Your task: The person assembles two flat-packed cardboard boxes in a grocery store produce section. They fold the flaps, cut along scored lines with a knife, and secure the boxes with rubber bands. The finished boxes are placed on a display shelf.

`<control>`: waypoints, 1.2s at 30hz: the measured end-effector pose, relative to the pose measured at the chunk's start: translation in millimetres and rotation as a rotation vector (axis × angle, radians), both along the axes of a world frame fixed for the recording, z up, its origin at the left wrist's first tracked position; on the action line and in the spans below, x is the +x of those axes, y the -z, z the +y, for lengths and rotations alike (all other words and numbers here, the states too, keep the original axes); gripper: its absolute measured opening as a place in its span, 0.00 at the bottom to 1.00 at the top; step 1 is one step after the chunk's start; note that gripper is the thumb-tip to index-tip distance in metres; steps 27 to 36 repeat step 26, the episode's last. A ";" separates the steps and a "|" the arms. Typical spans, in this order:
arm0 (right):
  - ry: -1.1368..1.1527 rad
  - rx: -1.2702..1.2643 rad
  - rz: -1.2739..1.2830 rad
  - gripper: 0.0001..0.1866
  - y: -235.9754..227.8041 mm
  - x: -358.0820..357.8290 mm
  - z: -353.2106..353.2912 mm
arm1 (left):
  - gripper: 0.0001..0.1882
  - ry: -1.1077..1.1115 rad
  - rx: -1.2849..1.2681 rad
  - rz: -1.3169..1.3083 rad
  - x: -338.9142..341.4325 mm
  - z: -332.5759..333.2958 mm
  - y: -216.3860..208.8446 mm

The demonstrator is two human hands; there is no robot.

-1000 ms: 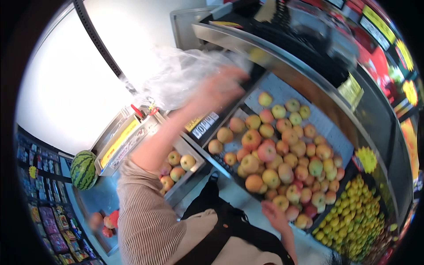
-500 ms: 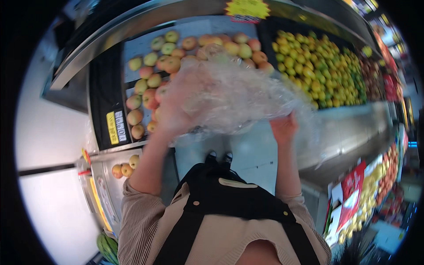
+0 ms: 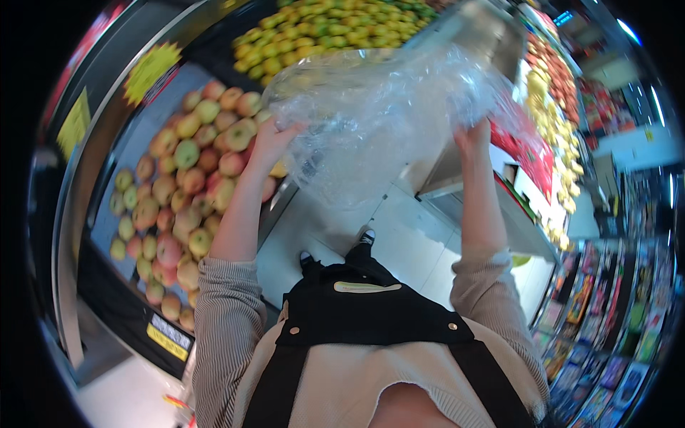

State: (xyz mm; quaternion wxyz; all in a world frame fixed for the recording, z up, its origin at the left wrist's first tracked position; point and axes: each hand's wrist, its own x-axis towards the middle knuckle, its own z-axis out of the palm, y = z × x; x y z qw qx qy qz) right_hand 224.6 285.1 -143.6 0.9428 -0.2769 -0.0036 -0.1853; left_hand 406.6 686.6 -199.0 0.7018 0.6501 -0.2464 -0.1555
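Observation:
A large clear plastic bag point(image 3: 371, 121) is spread between my two hands in front of me, crumpled and see-through. My left hand point(image 3: 275, 143) grips its left side, fingers closed on the film. Gripping the opposite side is my right hand point(image 3: 472, 134), its fingers partly covered by the plastic. No fruit shows inside the bag. Beside my left forearm lies a heap of red and yellow apples point(image 3: 187, 178) on the display. Beyond the bag is a pile of yellow-green citrus fruit point(image 3: 321, 32).
A yellow starburst price sign point(image 3: 151, 71) stands at the apple display's back edge. To my right is a stand with a red-fronted box point(image 3: 524, 153) and pale yellow fruit point(image 3: 560, 143). Packed shelves point(image 3: 599, 321) are at lower right. Light floor tiles point(image 3: 421, 235) lie under my feet.
My body has turned to the right, so the apples now lie more to my left. The bag stays in both hands and is spread wider, its right side higher.

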 end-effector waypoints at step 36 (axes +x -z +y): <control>0.457 -0.693 0.561 0.15 5.1 -105.1 -247.2 | 0.52 0.477 0.628 -0.156 31.2 -366.0 -138.6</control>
